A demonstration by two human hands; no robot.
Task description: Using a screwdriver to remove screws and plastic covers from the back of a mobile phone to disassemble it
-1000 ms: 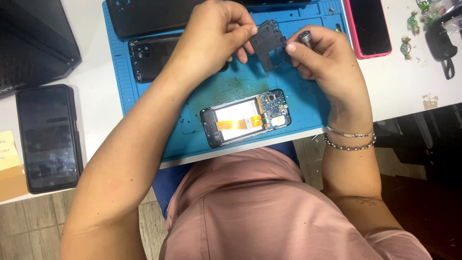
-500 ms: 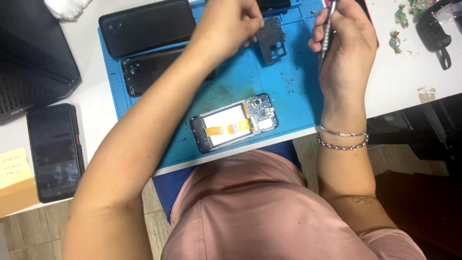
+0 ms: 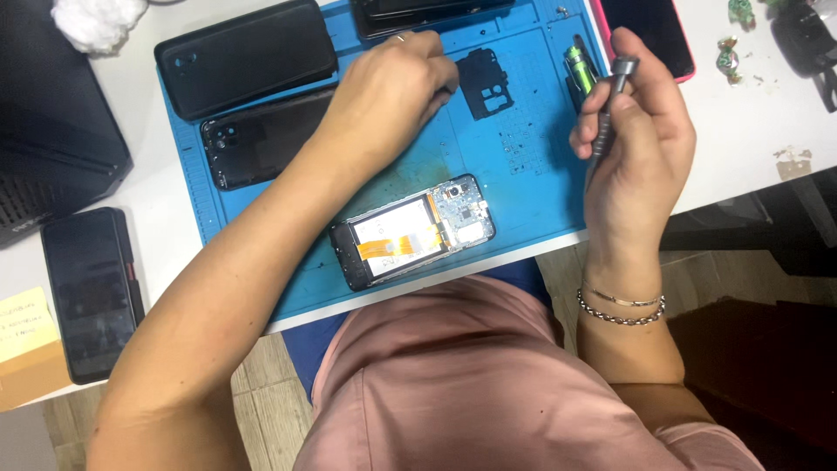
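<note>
An opened phone (image 3: pixel 411 231) with an orange flex cable and bare circuit board lies on the blue work mat (image 3: pixel 514 183) near its front edge. My left hand (image 3: pixel 388 92) rests on the mat with curled fingers, its fingertips at the edge of a black plastic inner cover (image 3: pixel 488 81) lying flat. My right hand (image 3: pixel 636 131) is raised at the mat's right side, closed around a grey metal screwdriver (image 3: pixel 610 96) held upright.
A black phone back cover (image 3: pixel 248 57) and a black frame (image 3: pixel 261 135) lie on the mat's left. A green-tipped tool (image 3: pixel 578 70) lies beside a pink-cased phone (image 3: pixel 649 35). A dark phone (image 3: pixel 91 292), a laptop (image 3: pixel 52 139) and a yellow box (image 3: pixel 30 349) sit left.
The black inner cover went from between both hands down onto the mat. My right hand drew away to the right with the screwdriver, and the view shifted so the mat appears lower.
</note>
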